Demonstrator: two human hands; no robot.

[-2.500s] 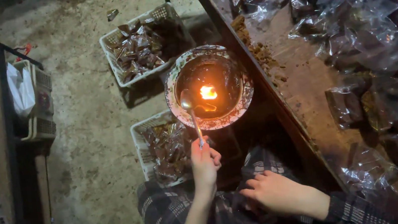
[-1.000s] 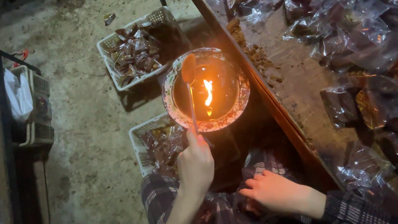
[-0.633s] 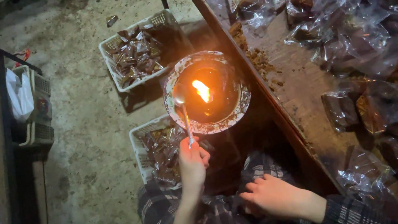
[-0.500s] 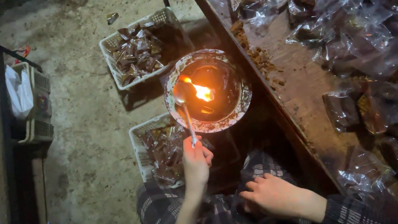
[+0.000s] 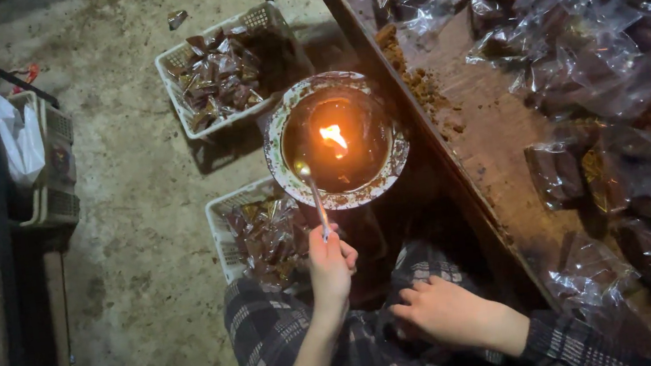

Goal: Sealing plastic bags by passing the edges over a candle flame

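Metal spoon (image 5: 313,195) gripped in left hand (image 5: 330,267), tip in flaming bowl (image 5: 335,142); right hand (image 5: 439,312) loosely open, empty, on lap

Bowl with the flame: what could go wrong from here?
The left hand holds a spoon whose tip sits in the bowl, close to the open flame; a slip could burn fingers or tip hot liquid onto the lap, where the right hand rests. Plastic-wrapped packets crowd the table just beside the flame and might melt or catch fire.
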